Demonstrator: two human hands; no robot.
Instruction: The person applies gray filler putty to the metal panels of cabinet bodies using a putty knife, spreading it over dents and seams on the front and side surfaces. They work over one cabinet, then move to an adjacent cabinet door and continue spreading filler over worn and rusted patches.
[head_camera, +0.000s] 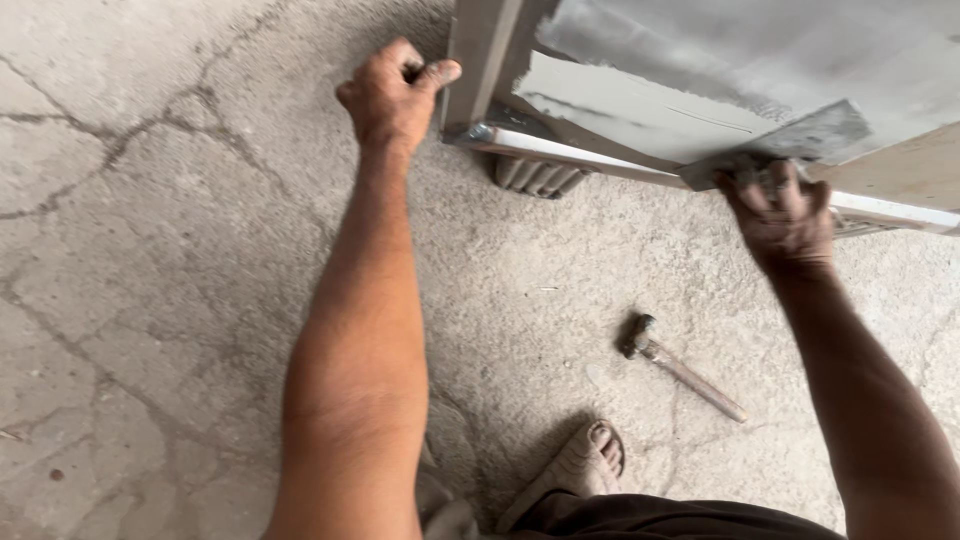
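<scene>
A flat wooden panel lies raised above the floor at the upper right, its top partly coated with grey filler and its lower edge trimmed with a metal strip. The right hand has its grip closed around the handle of a wide putty knife, whose blade rests flat on the coated surface. The left hand clasps the panel's corner frame, thumb pressed against the upright face. Under the panel a ribbed support shows. On the cracked concrete floor lies a hammer, well apart from both hands, and near the bottom edge a sandalled foot.
</scene>
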